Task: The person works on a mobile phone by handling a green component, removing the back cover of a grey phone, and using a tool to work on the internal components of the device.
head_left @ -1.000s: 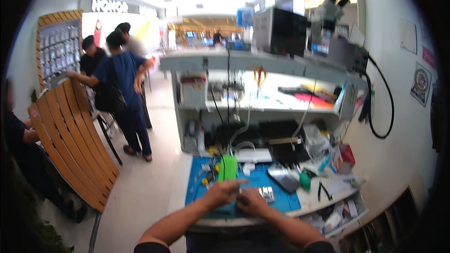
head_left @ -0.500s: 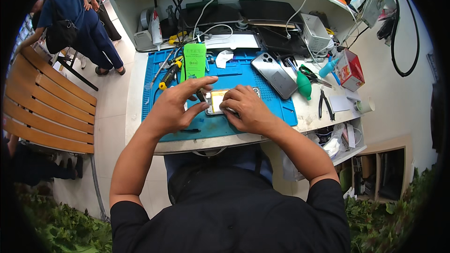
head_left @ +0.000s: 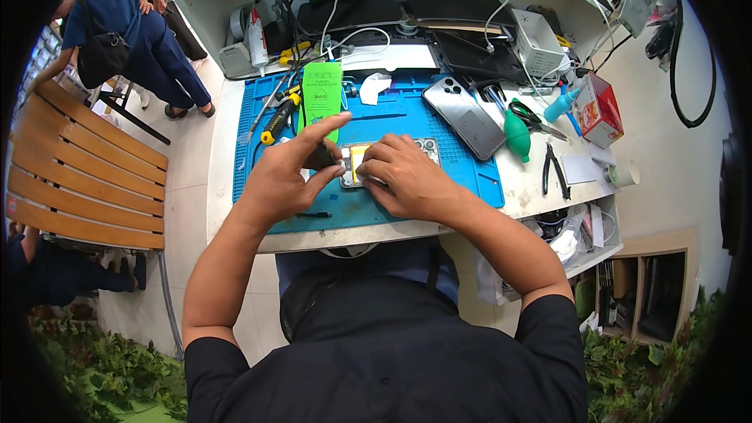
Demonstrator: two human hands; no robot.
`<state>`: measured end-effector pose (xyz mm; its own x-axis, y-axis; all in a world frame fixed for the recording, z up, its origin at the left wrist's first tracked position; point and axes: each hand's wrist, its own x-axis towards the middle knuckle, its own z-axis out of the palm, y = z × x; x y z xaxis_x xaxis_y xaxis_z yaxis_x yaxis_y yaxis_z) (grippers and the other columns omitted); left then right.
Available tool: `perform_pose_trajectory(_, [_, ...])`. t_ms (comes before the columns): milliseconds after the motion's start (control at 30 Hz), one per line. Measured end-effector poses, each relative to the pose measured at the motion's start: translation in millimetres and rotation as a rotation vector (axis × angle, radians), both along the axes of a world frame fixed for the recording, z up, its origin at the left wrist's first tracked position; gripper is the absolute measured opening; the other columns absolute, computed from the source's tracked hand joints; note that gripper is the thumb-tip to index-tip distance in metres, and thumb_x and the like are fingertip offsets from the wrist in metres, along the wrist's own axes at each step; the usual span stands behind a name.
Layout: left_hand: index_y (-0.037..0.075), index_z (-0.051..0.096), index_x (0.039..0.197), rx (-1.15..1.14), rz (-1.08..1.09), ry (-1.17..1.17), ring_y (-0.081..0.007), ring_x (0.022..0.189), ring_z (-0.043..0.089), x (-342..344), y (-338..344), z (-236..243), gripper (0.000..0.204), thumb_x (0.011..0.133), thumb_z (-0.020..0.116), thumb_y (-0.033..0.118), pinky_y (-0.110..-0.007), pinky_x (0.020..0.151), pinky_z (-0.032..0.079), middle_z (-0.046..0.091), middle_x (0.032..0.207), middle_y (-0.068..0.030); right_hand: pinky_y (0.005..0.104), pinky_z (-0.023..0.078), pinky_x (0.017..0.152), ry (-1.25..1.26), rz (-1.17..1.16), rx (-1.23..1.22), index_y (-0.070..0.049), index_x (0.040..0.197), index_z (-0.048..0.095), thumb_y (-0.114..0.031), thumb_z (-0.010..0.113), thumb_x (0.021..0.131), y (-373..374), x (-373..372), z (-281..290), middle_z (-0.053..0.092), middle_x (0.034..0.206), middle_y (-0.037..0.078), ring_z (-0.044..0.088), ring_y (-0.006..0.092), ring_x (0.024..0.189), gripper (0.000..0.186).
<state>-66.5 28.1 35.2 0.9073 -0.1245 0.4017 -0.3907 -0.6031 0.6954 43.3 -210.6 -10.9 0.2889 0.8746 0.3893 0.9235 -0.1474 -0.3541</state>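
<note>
An opened phone (head_left: pixel 429 146) lies crosswise on the blue repair mat (head_left: pixel 376 129), its inside facing up. A yellow-edged, pale battery (head_left: pixel 357 159) shows in its left part. My right hand (head_left: pixel 409 180) rests over the phone, fingers bent together and thumb tucked in at the battery. Much of the phone is hidden beneath it. At the phone's left end, my left hand (head_left: pixel 291 172) pinches a small dark flat piece (head_left: pixel 322 158) between thumb and fingers, with the index finger raised above it. What the piece is cannot be made out.
A green card (head_left: pixel 321 94) and a yellow-black screwdriver (head_left: pixel 280 119) lie beyond my left hand. To the right are a silver phone (head_left: pixel 464 117), a green blower bulb (head_left: pixel 517 138), scissors (head_left: pixel 536 120), pliers (head_left: pixel 554 172) and a red box (head_left: pixel 599 110). A person (head_left: pixel 137 31) stands at far left.
The dark piece in my left hand has tilted, and its fingers have drawn a little closer around it. My right hand stays on the phone. The whole view has shifted slightly.
</note>
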Motion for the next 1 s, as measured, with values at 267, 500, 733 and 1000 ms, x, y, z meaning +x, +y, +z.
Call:
perform_pose_trajectory(267, [0.012,0.057,0.16,-0.201,0.141,-0.139,-0.014,0.088,0.081,-1,-10,-16,0.081,0.088,0.094,0.004,-0.03,0.08,0.065,0.08,0.101,-0.0081,0.0466,0.047,0.091,0.088,0.007,0.094,-0.007,0.108,0.078,-0.018,0.081,0.096,11,-5,-5,0.071,0.103,0.01,0.064,0.0315,0.103,0.018])
perform_pose_trajectory(500, [0.008,0.053,0.16,-0.074,0.129,-0.056,-0.0145,0.087,0.082,-7,-10,-19,0.083,0.088,0.093,0.0,-0.029,0.08,0.067,0.079,0.102,-0.0081,0.0463,0.052,0.086,-0.05,-0.305,0.116,-0.006,0.088,0.074,-0.015,0.091,0.087,-41,43,16,0.073,0.091,0.011,0.067,0.033,0.092,0.019])
perform_pose_trajectory(733, [0.009,0.056,0.157,-0.065,0.146,-0.075,-0.0137,0.085,0.081,-4,-13,-22,0.079,0.087,0.093,0.001,-0.028,0.078,0.066,0.079,0.1,-0.0077,0.0467,0.054,0.093,-0.099,-0.593,0.068,-0.001,0.097,0.083,-0.006,0.082,0.089,-112,92,20,0.075,0.094,0.013,0.068,0.0349,0.099,0.009])
perform_pose_trajectory(1000, [0.007,0.061,0.152,0.035,0.151,-0.147,-0.0144,0.085,0.082,-3,-17,-21,0.075,0.087,0.097,0.01,-0.027,0.073,0.066,0.079,0.098,-0.0077,0.044,0.056,0.094,-0.001,-0.556,-0.01,-0.001,0.106,0.085,-0.005,0.082,0.09,-124,96,20,0.078,0.102,0.014,0.071,0.0341,0.102,0.016])
